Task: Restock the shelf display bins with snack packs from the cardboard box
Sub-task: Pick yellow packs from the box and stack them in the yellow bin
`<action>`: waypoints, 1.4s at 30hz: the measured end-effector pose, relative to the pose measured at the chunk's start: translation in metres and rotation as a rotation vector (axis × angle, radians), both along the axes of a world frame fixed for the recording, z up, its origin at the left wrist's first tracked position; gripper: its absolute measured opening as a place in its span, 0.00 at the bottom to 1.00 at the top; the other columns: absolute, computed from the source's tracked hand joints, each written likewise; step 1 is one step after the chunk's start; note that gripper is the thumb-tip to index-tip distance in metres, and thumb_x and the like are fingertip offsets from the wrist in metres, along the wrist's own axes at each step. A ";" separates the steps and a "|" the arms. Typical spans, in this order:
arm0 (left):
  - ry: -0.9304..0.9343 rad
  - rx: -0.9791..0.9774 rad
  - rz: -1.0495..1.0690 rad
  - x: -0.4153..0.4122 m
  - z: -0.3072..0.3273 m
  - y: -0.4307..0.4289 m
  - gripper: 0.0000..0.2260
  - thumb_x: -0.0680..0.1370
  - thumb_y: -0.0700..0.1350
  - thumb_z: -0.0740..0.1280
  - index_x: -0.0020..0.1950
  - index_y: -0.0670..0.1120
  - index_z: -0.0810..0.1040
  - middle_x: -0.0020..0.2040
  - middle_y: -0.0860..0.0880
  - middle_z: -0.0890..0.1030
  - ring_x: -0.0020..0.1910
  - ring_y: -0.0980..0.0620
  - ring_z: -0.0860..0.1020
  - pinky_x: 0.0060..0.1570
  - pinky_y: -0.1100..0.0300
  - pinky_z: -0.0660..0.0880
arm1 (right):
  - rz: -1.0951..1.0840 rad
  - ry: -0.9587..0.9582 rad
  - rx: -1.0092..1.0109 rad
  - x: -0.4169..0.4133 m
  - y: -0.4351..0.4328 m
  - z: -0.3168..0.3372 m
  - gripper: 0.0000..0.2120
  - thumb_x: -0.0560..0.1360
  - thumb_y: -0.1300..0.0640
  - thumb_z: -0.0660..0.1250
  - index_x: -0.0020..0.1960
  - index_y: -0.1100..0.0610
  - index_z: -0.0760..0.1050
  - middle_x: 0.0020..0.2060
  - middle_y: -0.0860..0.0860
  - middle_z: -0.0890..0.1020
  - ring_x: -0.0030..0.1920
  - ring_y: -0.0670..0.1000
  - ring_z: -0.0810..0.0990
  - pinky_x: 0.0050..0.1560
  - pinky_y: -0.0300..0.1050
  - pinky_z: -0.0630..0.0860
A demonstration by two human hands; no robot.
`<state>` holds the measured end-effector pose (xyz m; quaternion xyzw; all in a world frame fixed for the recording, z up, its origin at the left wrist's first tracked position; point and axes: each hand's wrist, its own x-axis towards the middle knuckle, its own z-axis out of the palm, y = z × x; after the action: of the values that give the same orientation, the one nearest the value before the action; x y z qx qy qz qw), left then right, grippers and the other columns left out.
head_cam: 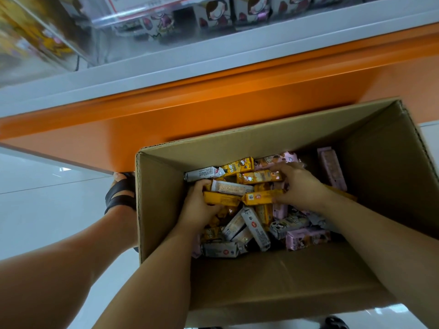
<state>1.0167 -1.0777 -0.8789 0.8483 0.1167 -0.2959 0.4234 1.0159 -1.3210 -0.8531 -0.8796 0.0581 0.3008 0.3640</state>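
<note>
As the left hand [199, 210] curls round orange snack packs [222, 198] in the cardboard box [161, 198], the right hand [300, 184] pinches another orange pack [261, 197] among pink ones.

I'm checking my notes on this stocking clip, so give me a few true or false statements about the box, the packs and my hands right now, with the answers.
1. The left hand and the right hand are both inside the cardboard box. True.
2. The box holds only pink packs. False: yellow packs, pink packs and grey packs lie mixed together.
3. The left hand holds nothing. False: it grips one of the yellow packs.
4. A foot in a black sandal stands just left of the box. True.
</note>
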 end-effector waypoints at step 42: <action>-0.144 -0.064 0.343 -0.008 0.018 -0.013 0.30 0.74 0.41 0.72 0.72 0.51 0.64 0.64 0.53 0.70 0.60 0.54 0.73 0.56 0.56 0.76 | 0.056 0.001 0.164 0.027 0.044 -0.025 0.42 0.65 0.59 0.78 0.73 0.47 0.61 0.68 0.54 0.65 0.66 0.55 0.68 0.64 0.44 0.68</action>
<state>1.0090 -1.0904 -0.8604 0.8211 0.2194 -0.1612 0.5017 1.0425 -1.2771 -0.8784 -0.8481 0.0087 0.3149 0.4260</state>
